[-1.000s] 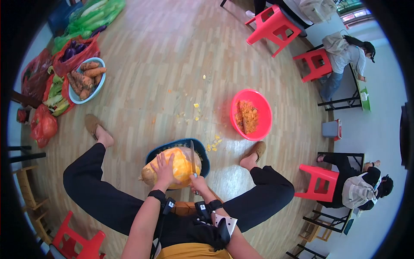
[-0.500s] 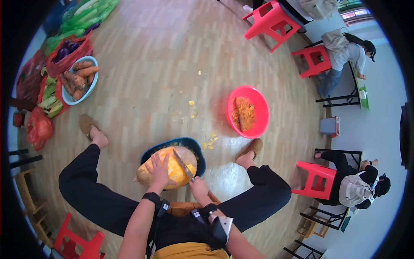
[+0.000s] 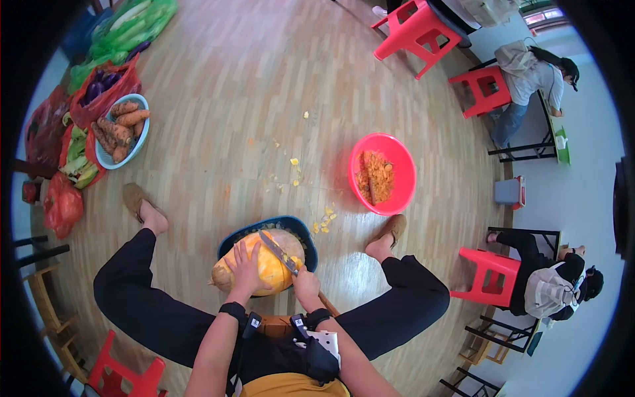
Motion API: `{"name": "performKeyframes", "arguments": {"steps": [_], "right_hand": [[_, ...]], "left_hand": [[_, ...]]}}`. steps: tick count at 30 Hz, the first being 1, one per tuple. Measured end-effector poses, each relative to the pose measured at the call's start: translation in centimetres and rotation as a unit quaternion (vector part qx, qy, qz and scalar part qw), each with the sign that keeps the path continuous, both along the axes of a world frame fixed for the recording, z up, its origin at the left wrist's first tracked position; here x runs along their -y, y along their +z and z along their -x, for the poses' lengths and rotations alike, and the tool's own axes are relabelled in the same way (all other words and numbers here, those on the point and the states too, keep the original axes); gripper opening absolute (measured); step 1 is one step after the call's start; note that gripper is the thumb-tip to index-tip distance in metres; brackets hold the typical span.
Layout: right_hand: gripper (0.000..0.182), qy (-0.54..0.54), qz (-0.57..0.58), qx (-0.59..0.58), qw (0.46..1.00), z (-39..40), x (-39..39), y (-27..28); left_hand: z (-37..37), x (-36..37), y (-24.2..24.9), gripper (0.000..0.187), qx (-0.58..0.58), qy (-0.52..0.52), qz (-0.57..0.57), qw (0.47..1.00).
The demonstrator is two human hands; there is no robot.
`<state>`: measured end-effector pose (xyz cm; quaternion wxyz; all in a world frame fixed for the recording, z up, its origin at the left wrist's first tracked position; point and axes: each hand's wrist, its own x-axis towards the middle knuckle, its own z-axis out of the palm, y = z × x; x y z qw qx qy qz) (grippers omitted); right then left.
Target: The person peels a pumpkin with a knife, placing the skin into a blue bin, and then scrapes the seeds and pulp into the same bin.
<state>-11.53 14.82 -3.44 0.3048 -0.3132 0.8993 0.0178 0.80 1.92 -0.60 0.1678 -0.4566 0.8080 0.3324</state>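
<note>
A large yellow-orange pumpkin (image 3: 264, 271) rests over a dark blue basin (image 3: 304, 233) on the floor between my legs. My left hand (image 3: 244, 266) lies flat on top of the pumpkin and steadies it. My right hand (image 3: 305, 282) grips the handle of a knife (image 3: 276, 251). The blade slants up and to the left across the pumpkin's upper right side. Small yellow scraps (image 3: 325, 220) lie on the floor just beyond the basin.
A red basin (image 3: 397, 165) with orange pulp stands to the front right. A bowl of carrots (image 3: 118, 132) and bags of vegetables (image 3: 126, 33) sit at the left. Red stools (image 3: 415, 30) and two seated people (image 3: 529, 79) are at the right.
The knife has swung from upright beside the pumpkin to slanting across its upper right. My left hand has stayed on the pumpkin.
</note>
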Motion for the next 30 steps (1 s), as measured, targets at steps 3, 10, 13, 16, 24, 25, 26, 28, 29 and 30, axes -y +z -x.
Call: {"name": "performKeyframes", "arguments": {"steps": [3, 10, 13, 16, 24, 25, 26, 28, 29, 30], "right_hand": [[0.029, -0.011, -0.002, -0.007, 1.000, -0.3, -0.2, 0.3], [0.031, -0.023, -0.010, -0.018, 1.000, -0.3, -1.3, 1.6], [0.031, -0.012, -0.015, -0.021, 1.000, 0.1, -0.6, 1.3], [0.031, -0.011, -0.047, -0.004, 0.999, 0.5, 0.2, 1.5], [0.026, -0.033, -0.053, 0.009, 0.998, 0.8, 2.2, 1.8], [0.027, -0.048, -0.049, 0.020, 0.997, 0.9, 2.8, 1.7], [0.028, -0.063, -0.046, 0.031, 0.996, 1.0, 3.2, 1.7], [0.029, -0.079, -0.017, 0.076, 0.994, 3.2, 1.4, -0.5], [0.030, -0.095, 0.007, 0.123, 0.988, 4.1, 0.8, -1.2], [0.035, -0.103, -0.008, 0.110, 0.989, 4.5, 0.5, -1.0]], "left_hand": [[0.1, 0.1, 0.3, 0.126, -0.008, 0.002, -0.002, 1.000], [-0.1, -0.2, 0.0, 0.127, 0.002, 0.007, -0.002, 1.000], [0.0, -0.2, -0.4, 0.128, 0.010, 0.012, 0.000, 1.000], [0.3, 0.3, -0.4, 0.129, 0.020, 0.017, 0.000, 1.000], [0.7, -0.1, 0.3, 0.126, 0.032, 0.043, -0.010, 0.999], [1.0, -0.1, 0.3, 0.126, 0.036, 0.051, -0.010, 0.998], [1.1, -0.5, 0.2, 0.126, 0.049, 0.047, -0.002, 0.998], [0.8, -1.7, 0.4, 0.126, 0.053, 0.033, 0.008, 0.998], [0.7, -1.9, 0.1, 0.126, 0.049, 0.024, 0.027, 0.998], [1.0, -1.2, 0.0, 0.126, 0.046, 0.029, 0.028, 0.998]]}}
